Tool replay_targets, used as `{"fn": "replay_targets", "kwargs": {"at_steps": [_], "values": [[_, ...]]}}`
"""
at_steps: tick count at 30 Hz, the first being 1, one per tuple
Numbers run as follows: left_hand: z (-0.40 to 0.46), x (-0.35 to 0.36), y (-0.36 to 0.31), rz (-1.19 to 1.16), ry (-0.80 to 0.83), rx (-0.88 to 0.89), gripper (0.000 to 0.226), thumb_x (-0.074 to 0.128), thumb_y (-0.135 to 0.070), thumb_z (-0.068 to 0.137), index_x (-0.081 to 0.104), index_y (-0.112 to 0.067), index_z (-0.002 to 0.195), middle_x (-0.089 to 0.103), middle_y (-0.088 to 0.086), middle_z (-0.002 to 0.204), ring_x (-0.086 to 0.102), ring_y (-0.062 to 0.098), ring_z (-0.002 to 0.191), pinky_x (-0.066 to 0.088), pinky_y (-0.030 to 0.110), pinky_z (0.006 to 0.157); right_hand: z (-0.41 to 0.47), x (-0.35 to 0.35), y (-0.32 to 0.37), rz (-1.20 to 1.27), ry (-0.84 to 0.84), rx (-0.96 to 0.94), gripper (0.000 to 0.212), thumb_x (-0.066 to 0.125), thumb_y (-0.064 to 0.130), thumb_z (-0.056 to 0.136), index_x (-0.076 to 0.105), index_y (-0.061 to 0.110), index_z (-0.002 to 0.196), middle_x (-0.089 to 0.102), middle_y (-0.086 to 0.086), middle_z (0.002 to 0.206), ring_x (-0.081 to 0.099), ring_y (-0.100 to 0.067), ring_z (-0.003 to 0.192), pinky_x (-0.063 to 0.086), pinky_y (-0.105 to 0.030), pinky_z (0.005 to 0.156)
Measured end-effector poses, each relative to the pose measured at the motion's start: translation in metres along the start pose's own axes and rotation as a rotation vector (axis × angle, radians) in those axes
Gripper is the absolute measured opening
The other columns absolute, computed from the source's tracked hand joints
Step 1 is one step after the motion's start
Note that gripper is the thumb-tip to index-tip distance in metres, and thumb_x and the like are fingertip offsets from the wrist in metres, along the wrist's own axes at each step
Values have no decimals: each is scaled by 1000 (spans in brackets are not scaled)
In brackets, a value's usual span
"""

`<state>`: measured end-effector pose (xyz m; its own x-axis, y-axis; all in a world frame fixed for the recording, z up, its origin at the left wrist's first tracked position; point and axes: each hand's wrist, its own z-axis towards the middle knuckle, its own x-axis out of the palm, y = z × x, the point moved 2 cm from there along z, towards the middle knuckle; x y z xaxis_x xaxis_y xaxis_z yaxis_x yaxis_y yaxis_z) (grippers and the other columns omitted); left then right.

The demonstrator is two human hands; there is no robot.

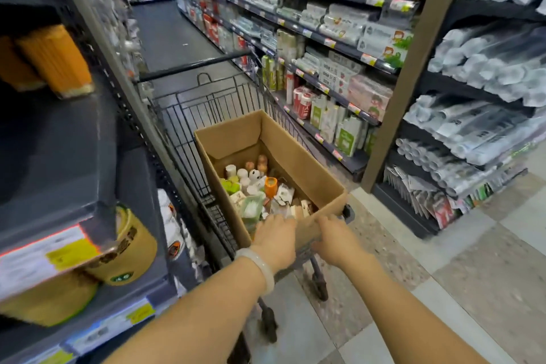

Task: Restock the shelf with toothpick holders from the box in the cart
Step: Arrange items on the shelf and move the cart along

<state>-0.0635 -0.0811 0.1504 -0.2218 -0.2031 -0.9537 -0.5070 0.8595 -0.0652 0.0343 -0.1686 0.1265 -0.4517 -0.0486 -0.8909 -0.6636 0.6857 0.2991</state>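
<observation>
Open brown cardboard box (pixel 298 156) sitting in black wire shopping cart (pixel 206 103), at centre. Small white, orange and green toothpick holders (pixel 251 183) heaped inside. Left hand (pixel 276 241), white bangle (pixel 260 269) on wrist, at 6 o'clock of box, fingers reaching over near edge; grip impossible to tell. Right hand (pixel 336 239) just beside, fingers curled over box's near rim. Dark grey metal shelf (pixel 59 156) at 9 o'clock.

Box (pixel 298 156) in cart (pixel 206 103), shelf (pixel 59 156) left.
</observation>
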Motion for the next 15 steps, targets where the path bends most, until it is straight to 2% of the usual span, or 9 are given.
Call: {"fn": "replay_targets", "kwargs": {"at_steps": [4, 7, 11, 15], "values": [[35, -2, 12, -46, 24, -102, 47, 55, -19, 89, 39, -11, 133, 46, 11, 133, 40, 30, 124, 40, 40, 98, 48, -15, -3, -62, 30, -70, 41, 60, 15, 85, 45, 14, 123, 49, -10, 124, 50, -31, 112, 47, -42, 91], [58, 0, 19, -78, 25, -205, 56, 54, -19, 89, 33, -11, 139, 47, 11, 131, 42, 29, 123, 41, 39, 95, 82, -22, -7, -115, 62, -156, 43, 57, 17, 89, 42, 11, 128, 46, -11, 128, 47, -33, 117, 44, -41, 94], [82, 7, 26, -209, 27, -364, 40, 52, -19, 89, 45, -14, 128, 50, 10, 127, 46, 31, 119, 44, 39, 90, 123, -30, -16, -152, 136, -259, 40, 55, 18, 91, 41, 13, 129, 46, -11, 128, 46, -32, 117, 44, -41, 93], [100, 16, 26, -318, 36, -531, 44, 52, -26, 90, 41, -16, 132, 48, 10, 132, 44, 32, 120, 43, 38, 92, 160, -42, -26, -189, 224, -359, 46, 58, 24, 89, 42, 13, 131, 45, -12, 127, 46, -33, 117, 44, -41, 94]]}}
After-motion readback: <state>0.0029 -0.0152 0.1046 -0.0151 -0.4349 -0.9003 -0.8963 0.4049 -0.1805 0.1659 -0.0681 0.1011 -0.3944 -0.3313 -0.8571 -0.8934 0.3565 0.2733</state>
